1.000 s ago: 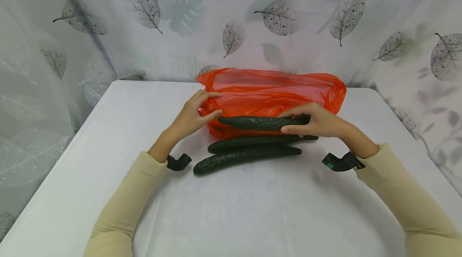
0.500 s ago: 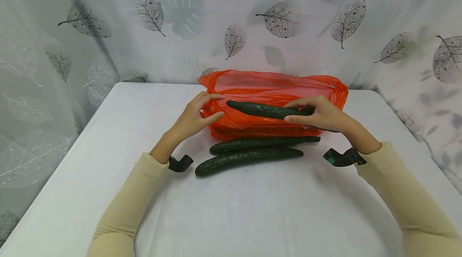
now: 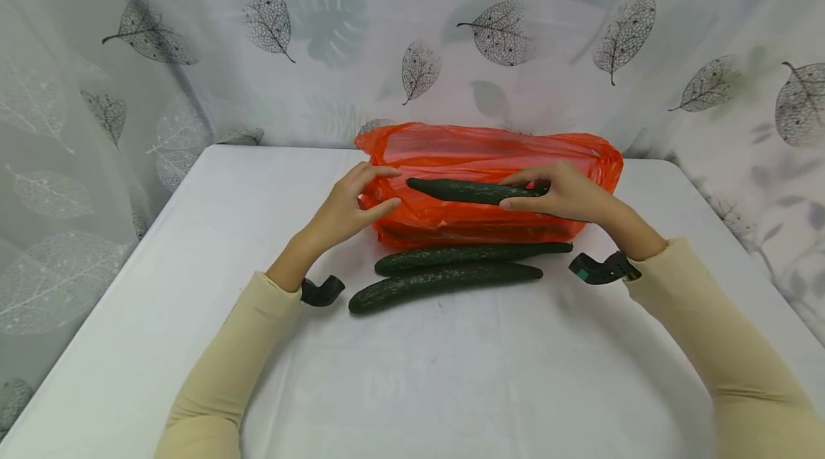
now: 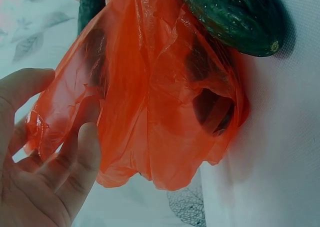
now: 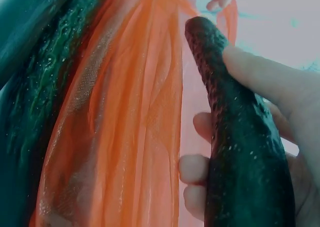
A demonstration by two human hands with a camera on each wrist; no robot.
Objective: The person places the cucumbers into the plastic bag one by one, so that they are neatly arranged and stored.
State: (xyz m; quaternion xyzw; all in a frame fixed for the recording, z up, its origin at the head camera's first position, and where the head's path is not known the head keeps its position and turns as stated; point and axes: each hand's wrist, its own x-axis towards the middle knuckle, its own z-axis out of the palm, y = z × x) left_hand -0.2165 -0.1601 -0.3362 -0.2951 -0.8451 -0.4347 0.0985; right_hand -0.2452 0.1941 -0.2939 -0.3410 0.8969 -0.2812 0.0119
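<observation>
My right hand grips a dark green cucumber near its right end, holding it almost level over the bag. In the right wrist view the thumb lies along one side of this cucumber and the fingers wrap the other. At the left end of a red plastic bag, my left hand has its fingers and thumb around the film's edge. The left wrist view shows the thumb in front of the bag and a finger behind the film. Dark shapes show through the bag's lower part.
Two more cucumbers lie side by side in front of the bag, the back cucumber and the front cucumber. The white table ends just behind the bag. A leaf-patterned curtain hangs at the back and sides.
My right hand has lifted the cucumber up and away from the front of the bag, tilting it and then levelling it over the film. My left hand stays at the bag's left end.
</observation>
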